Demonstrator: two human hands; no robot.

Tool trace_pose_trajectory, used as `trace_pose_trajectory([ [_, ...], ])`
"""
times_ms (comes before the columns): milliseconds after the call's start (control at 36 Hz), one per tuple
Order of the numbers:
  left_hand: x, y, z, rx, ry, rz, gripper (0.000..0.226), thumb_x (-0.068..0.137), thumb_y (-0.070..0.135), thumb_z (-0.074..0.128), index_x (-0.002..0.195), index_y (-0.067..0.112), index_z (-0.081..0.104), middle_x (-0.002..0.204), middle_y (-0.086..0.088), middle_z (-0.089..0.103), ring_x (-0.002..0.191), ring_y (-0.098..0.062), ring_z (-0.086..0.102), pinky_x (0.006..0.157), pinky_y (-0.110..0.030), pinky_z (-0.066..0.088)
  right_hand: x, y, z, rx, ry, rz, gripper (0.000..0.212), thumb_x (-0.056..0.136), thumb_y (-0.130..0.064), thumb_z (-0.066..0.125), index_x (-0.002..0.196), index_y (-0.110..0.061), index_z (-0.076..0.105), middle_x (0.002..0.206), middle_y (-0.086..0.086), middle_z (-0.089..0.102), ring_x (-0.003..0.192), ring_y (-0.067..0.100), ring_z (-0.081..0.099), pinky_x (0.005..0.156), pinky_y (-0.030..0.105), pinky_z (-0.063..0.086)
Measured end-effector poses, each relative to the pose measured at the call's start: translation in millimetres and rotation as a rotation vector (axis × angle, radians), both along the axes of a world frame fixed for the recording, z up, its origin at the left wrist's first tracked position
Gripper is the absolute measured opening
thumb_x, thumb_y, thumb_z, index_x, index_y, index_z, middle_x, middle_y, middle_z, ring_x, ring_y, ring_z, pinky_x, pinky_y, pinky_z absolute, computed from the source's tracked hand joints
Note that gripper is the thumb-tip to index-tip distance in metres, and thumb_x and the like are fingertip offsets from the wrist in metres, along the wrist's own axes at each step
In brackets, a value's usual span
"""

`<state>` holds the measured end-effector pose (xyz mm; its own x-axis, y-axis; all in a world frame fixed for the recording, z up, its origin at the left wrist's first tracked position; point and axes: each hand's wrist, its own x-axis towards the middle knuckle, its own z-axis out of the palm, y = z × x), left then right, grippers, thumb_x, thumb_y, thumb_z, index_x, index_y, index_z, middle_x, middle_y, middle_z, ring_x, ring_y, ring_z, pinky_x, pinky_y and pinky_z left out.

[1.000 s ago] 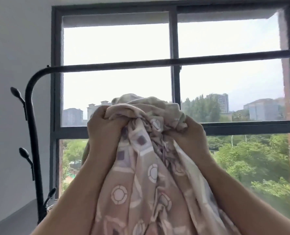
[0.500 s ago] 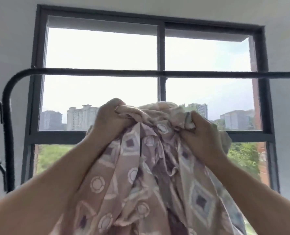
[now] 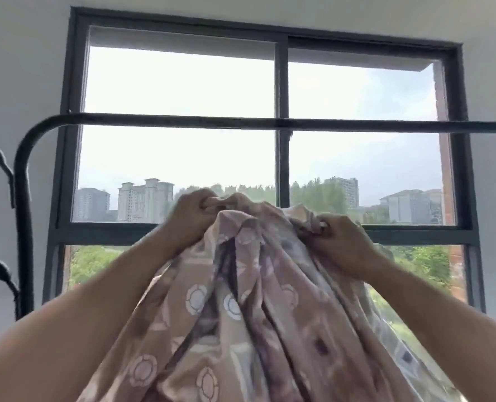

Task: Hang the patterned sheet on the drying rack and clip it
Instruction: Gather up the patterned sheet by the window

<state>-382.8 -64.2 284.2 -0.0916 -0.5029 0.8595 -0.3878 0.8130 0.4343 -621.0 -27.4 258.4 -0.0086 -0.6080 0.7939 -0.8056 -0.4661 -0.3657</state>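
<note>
While both hands grip it, the patterned sheet (image 3: 241, 300) hangs below the rack bar (image 3: 270, 123)

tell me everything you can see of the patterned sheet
The sheet is soft, thin-looking cloth, dusty pink-beige with white ring motifs and dark squares. It is bunched and creased, held up before the window and hanging down out of frame. The left hand and right hand grip its gathered top. It is below the rack's bar, not touching it.
</note>
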Motion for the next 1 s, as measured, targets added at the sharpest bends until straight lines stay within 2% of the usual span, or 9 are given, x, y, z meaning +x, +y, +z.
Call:
trace_pose_trajectory([
  [111,-2.8,2.8,9.4,-0.054,0.087,-0.009,0.019,0.077,0.002,0.066,0.071,0.014,0.054,0.066,0.002,0.052,0.058,-0.002,0.046,0.05,-0.007,0.035,-1.9,-1.8,-9.6,-0.072,-0.135,-0.025,0.018,0.076,-0.026,0.072,0.069,-0.012,0.064,0.065,-0.001,0.061,0.066,0.018,0.057,0.058,0.029,0.04],
  [194,-11.9,1.8,2.5,0.063,-0.12,-0.069,0.024,0.079,-0.003,0.063,0.068,0.014,0.05,0.065,0.001,0.048,0.059,-0.007,0.043,0.047,-0.005,0.033,10.6,-1.1,-16.6,0.005,-0.059,0.024,0.025,0.072,-0.021,0.07,0.055,-0.016,0.053,0.057,-0.006,0.052,0.063,0.014,0.048,0.056,0.016,0.036],
  [250,-14.4,-3.5,-6.0,0.071,-0.119,-0.014,0.024,0.078,0.0,0.066,0.069,0.016,0.05,0.063,0.003,0.048,0.06,-0.01,0.045,0.046,-0.004,0.033,10.2,-1.9,-13.8,-0.022,-0.151,0.022,0.014,0.075,-0.015,0.07,0.062,-0.015,0.062,0.064,-0.003,0.061,0.069,0.015,0.056,0.064,0.028,0.043],
  [389,1.2,-24.3,-25.4,0.178,-0.158,0.069,0.03,0.047,0.048,0.059,0.068,0.028,0.051,0.062,0.008,0.05,0.07,-0.018,0.047,0.062,-0.025,0.037,8.3,3.5,2.9,0.081,-0.359,0.174,0.007,0.074,-0.002,0.068,0.071,-0.008,0.071,0.077,0.007,0.072,0.081,0.026,0.068,0.078,0.04,0.056],
  [639,-13.3,-21.1,-22.8,0.15,0.203,0.124,0.022,0.082,0.006,0.059,0.07,0.025,0.056,0.074,0.003,0.06,0.07,-0.015,0.055,0.059,-0.023,0.043,11.1,2.6,13.2,0.227,-0.735,0.416,0.035,0.078,0.016,0.052,0.058,-0.009,0.066,0.062,0.006,0.07,0.062,0.019,0.065,0.068,0.027,0.056],
  [750,-39.8,3.5,-34.0,0.344,0.037,-0.314,0.015,0.09,0.02,0.057,0.1,0.03,0.05,0.103,0.009,0.055,0.079,-0.014,0.056,0.074,-0.032,0.05,15.0,-0.2,13.4,0.215,-0.892,0.432,0.046,0.08,0.017,0.049,0.047,-0.011,0.065,0.056,0.006,0.068,0.065,0.023,0.063,0.074,0.033,0.056],
  [833,-68.9,10.7,-61.0,0.486,-0.229,-0.491,0.072,0.07,0.04,0.073,0.128,0.034,0.032,0.108,0.01,0.053,0.091,-0.011,0.058,0.078,-0.025,0.053,20.3,-1.6,12.9,0.236,-0.961,0.429,0.044,0.081,0.014,0.051,0.047,-0.011,0.066,0.058,0.01,0.066,0.068,0.028,0.063,0.08,0.042,0.056],
  [944,-79.8,-9.8,-67.2,0.16,-0.084,-0.054,0.02,0.076,0.018,0.072,0.078,0.022,0.052,0.068,0.006,0.054,0.07,-0.018,0.051,0.063,-0.03,0.042,24.3,2.6,15.2,0.291,-0.87,0.38,0.017,0.083,0.005,0.058,0.07,-0.003,0.066,0.073,0.017,0.065,0.072,0.031,0.065,0.085,0.045,0.055],
  [1000,-73.9,-18.8,-57.7,0.1,0.019,0.007,0.025,0.079,0.012,0.066,0.061,0.018,0.05,0.058,0.006,0.049,0.06,-0.015,0.046,0.053,-0.024,0.035,22.0,6.8,17.5,0.331,-0.799,0.385,0.008,0.084,0.001,0.061,0.08,-0.003,0.066,0.08,0.017,0.067,0.072,0.03,0.067,0.08,0.041,0.057],
])
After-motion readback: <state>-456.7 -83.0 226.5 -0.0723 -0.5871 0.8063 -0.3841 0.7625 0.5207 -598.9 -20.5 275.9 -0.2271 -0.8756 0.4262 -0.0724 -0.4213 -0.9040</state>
